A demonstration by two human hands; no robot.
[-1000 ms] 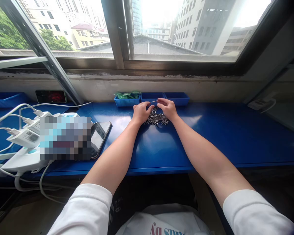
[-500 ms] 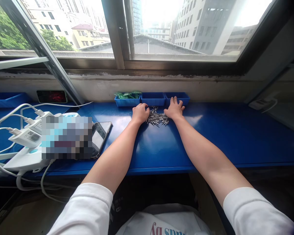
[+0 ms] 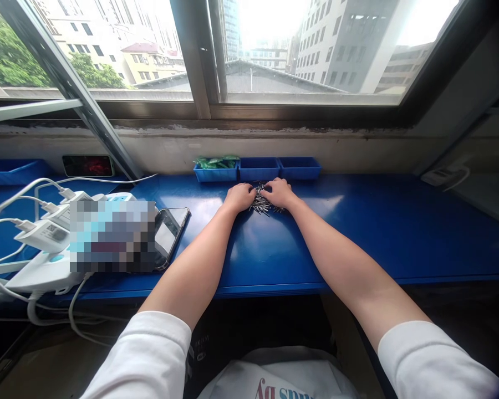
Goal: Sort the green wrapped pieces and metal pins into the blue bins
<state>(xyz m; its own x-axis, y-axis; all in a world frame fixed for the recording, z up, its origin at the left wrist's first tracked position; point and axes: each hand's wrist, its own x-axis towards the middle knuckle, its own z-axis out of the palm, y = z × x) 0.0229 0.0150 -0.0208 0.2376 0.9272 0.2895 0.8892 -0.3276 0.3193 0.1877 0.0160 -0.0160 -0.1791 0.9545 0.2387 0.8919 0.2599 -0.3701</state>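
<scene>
A heap of small, thin metal pins (image 3: 260, 203) lies on the blue tabletop (image 3: 270, 255) between my hands; their exact kind is too small to tell. My left hand (image 3: 240, 197) rests at the heap's left edge with its fingers curled inward. From the right, my right hand (image 3: 279, 193) reaches over the heap, thumb and fingers bent together and covering part of it. What either hand holds between its fingertips is hidden. Just behind stand three blue bins: the left bin (image 3: 215, 175) with green plastic packets (image 3: 216, 162), the middle bin (image 3: 258, 170) and the right bin (image 3: 300, 170).
On the left, a white power strip (image 3: 33, 271) carries several chargers and cables, beside a dark phone (image 3: 172, 235). Another phone (image 3: 88, 165) leans on the wall near a further blue bin (image 3: 14, 173). A metal shelf post (image 3: 95, 127) rises there.
My right hand has come down from in front of the right bin, moving left and onto the heap, its spread fingers now bent. My left hand stays beside the heap.
</scene>
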